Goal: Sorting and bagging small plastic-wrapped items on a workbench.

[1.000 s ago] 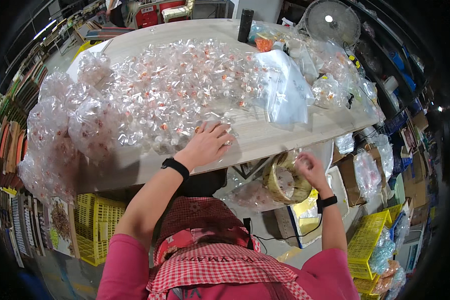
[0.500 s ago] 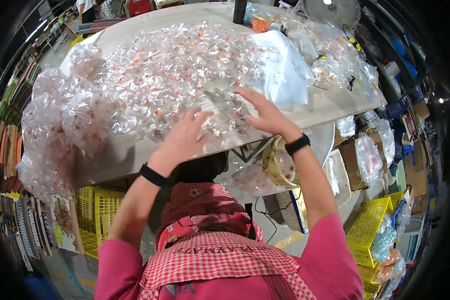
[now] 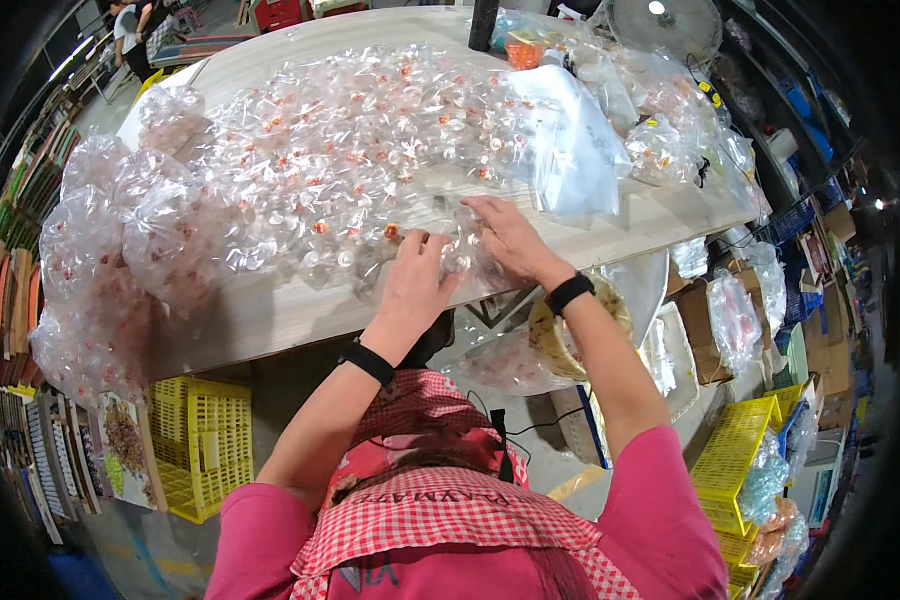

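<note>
A broad heap of small clear plastic packets (image 3: 320,160), with orange and white bits inside, covers much of the pale table (image 3: 260,325). At the heap's near edge my left hand (image 3: 415,287) is lowered onto the packets, its fingers loosely bent and apart. To its right my right hand (image 3: 515,243) has its fingers stretched out to the left, touching the packets. A few clear packets (image 3: 464,250) lie between both hands, close to the table's front edge. Neither hand is plainly wrapped round a packet; what lies under the fingers is partly hidden.
Large filled clear bags (image 3: 175,235) crowd the table's left end. Flat translucent bags (image 3: 575,150) lie right of the heap, with more bagged goods (image 3: 660,150) and a fan (image 3: 663,28) behind. Below the table are a basket (image 3: 560,335) and yellow crates (image 3: 205,440). A person (image 3: 130,35) stands far left.
My left hand has moved right and come down onto the packets. My right hand has shifted slightly nearer to me, and the gap between the hands has narrowed.
</note>
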`<action>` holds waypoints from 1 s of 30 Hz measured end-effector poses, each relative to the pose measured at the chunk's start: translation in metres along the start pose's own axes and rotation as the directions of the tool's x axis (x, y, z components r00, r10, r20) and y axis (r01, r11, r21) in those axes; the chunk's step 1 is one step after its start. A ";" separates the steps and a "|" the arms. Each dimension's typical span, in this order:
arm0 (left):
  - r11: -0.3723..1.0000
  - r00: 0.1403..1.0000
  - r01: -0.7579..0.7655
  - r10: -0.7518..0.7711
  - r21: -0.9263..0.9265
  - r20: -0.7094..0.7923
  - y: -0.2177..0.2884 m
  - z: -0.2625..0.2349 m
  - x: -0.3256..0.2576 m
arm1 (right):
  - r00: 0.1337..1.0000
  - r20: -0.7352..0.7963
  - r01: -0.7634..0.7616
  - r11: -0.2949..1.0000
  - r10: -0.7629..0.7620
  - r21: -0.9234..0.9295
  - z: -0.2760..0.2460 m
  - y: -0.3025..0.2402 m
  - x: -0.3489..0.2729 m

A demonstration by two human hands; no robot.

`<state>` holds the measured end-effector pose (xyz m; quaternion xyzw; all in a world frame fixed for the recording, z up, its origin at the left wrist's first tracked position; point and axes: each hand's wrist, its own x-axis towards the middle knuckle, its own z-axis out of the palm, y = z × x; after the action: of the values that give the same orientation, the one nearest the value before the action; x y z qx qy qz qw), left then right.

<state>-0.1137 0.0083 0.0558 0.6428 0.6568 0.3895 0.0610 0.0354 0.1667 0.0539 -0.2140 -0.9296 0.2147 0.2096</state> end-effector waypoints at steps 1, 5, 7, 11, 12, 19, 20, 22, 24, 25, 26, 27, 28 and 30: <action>0.999 0.999 0.033 -0.033 -0.008 -0.004 0.001 0.003 0.001 | 1.000 0.002 -0.001 1.000 0.001 -0.006 0.003 -0.003 -0.004; 1.000 0.999 0.022 -0.022 0.018 -0.028 -0.006 0.015 0.004 | 0.990 -0.075 -0.128 0.985 0.120 -0.118 0.020 -0.032 -0.014; 0.998 0.999 0.051 -0.052 -0.030 -0.012 -0.013 0.019 0.004 | 0.995 -0.084 -0.078 0.956 0.056 -0.282 0.024 -0.046 -0.018; 0.932 0.992 0.125 -0.118 -0.340 0.039 -0.020 0.014 0.001 | 0.994 -0.113 -0.039 0.935 -0.001 -0.352 0.028 -0.047 -0.023; 0.918 0.978 0.206 -0.188 -0.339 0.085 -0.019 0.013 -0.001 | 0.992 -0.123 -0.055 0.935 0.013 -0.350 0.029 -0.048 -0.024; 0.908 0.969 0.240 -0.204 -0.344 0.137 -0.002 -0.001 -0.005 | 0.992 -0.093 0.052 0.953 -0.084 -0.300 0.021 -0.058 -0.038; 0.910 0.971 0.230 -0.191 -0.346 0.142 0.001 0.001 -0.007 | 0.986 -0.103 0.104 0.968 -0.130 -0.227 0.020 -0.057 -0.039; 0.900 0.971 0.232 -0.192 -0.370 0.143 0.006 0.003 -0.012 | 0.985 -0.124 0.090 0.970 -0.121 -0.225 0.025 -0.056 -0.044; 0.919 0.981 0.191 -0.167 -0.345 0.099 0.012 0.010 -0.012 | 0.984 -0.140 0.081 0.972 -0.113 -0.220 0.029 -0.053 -0.050; 0.935 0.987 0.160 -0.150 -0.318 0.054 0.018 0.013 -0.013 | 0.982 -0.165 0.058 0.983 -0.087 -0.174 0.029 -0.054 -0.052; 0.933 0.987 0.161 -0.149 -0.322 0.060 0.024 0.016 -0.013 | 0.980 -0.188 0.036 0.991 -0.060 -0.128 0.027 -0.055 -0.055; 0.929 0.991 0.133 -0.119 -0.344 0.062 0.029 0.019 -0.013 | 0.981 -0.186 0.028 0.991 -0.052 -0.129 0.022 -0.053 -0.061; 0.926 0.993 0.114 -0.099 -0.360 0.060 0.033 0.018 -0.015 | 0.974 -0.225 0.001 0.996 -0.020 -0.085 0.008 -0.061 -0.065; 0.918 0.999 0.019 -0.006 -0.395 0.033 0.046 0.017 -0.015 | 0.933 -0.356 -0.059 0.998 0.049 -0.019 -0.020 -0.066 -0.084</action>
<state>-0.0651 -0.0037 0.0650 0.6190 0.5677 0.5037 0.2022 0.0934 0.0782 0.0780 -0.2777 -0.8733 0.1644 0.3650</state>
